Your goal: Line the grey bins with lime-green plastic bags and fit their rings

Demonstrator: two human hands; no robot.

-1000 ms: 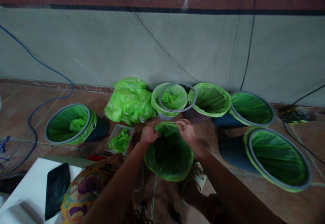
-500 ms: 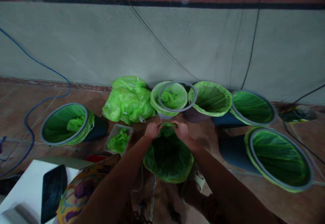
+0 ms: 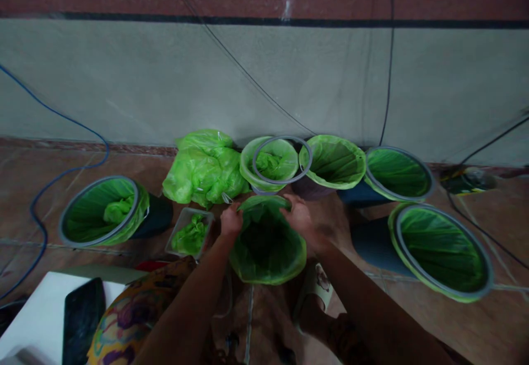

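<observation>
Between my feet stands a bin lined with a green bag [image 3: 268, 271], its mouth opened wide and its inside dark. My left hand [image 3: 231, 220] grips the bag's edge at the far left of the rim. Opposite it, my right hand [image 3: 298, 215] has its fingers curled over the far right edge. Just beyond is a smaller bin with a pale green liner [image 3: 248, 169] and a loose green bag inside. A grey ring [image 3: 303, 158] lies across that bin and its neighbour. Left of my left hand, a clear plastic box [image 3: 169, 243] holds crumpled green bags.
More lined bins stand around: one at left [image 3: 64, 216], one by the wall [image 3: 339, 183], two ringed ones at right [image 3: 427, 175] [image 3: 490, 277]. A heap of green bags [image 3: 204, 172] leans near the wall. A phone [image 3: 85, 321] lies on a white surface [image 3: 37, 310]. Cables cross wall and floor.
My hands have moved apart along the rim, left hand leftward and right hand slightly rightward. The bag's far edge is spread wider, its mouth rounder. The camera view has shifted slightly.
</observation>
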